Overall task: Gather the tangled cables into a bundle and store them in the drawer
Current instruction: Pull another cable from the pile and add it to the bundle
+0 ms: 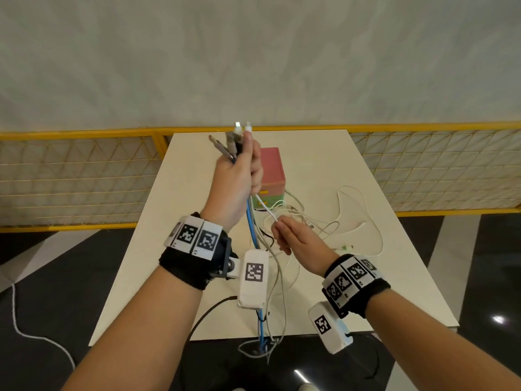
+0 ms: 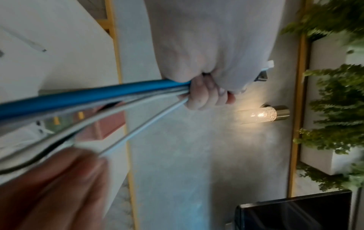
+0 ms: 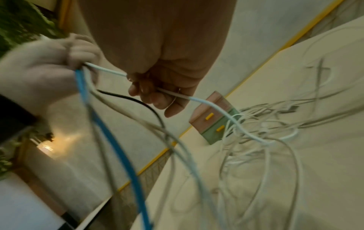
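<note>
My left hand (image 1: 239, 167) is raised above the table and grips a bunch of cable ends, their plugs (image 1: 238, 131) sticking up past the fingers. A blue cable (image 1: 252, 230) and grey, white and black ones hang from that fist (image 2: 204, 93) down over the table's near edge. My right hand (image 1: 287, 232), lower and to the right, pinches one thin white cable (image 1: 265, 207) that runs taut up to the left fist; in the right wrist view the white cable (image 3: 212, 104) passes through the curled fingers (image 3: 153, 96). A small pink and green drawer box (image 1: 272, 176) stands behind, drawers closed.
Loose white and grey cables (image 1: 338, 221) lie tangled on the cream table (image 1: 366, 277), right of the box. A yellow mesh fence (image 1: 84, 176) runs behind the table. Dark floor surrounds it, with a white cord (image 1: 33, 334) at the left.
</note>
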A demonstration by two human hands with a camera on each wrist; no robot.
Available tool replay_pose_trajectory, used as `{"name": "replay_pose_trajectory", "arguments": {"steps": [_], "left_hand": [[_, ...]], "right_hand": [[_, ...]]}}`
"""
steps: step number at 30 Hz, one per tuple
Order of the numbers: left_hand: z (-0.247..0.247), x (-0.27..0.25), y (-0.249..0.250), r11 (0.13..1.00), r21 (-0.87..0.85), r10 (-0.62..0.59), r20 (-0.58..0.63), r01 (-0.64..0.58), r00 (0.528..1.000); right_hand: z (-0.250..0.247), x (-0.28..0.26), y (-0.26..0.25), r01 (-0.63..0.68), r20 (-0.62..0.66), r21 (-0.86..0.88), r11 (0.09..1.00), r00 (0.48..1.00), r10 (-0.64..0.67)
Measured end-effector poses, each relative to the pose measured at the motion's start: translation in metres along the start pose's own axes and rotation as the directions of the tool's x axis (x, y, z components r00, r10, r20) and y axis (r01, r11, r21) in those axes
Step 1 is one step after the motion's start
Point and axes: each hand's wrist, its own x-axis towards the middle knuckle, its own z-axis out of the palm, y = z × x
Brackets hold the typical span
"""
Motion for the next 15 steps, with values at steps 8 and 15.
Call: {"name": "replay_pose_trajectory", "arguments": {"steps": [8, 15], "left_hand": [[-0.011, -0.002, 0.024, 0.984, 0.112, 0.13, 0.097, -0.141, 0.987], [-0.022, 0.004, 0.039, 0.991, -0.135, 0.039, 0.082, -0.027, 0.996]], "right_hand": [[-0.033, 0.004, 0.021, 0.009, 0.018, -0.228, 0.974, 1.0, -0.005], [-0.066, 0.006, 0.04, -0.11, 0.025, -0.33, 0.937, 0.992, 0.125]]}}
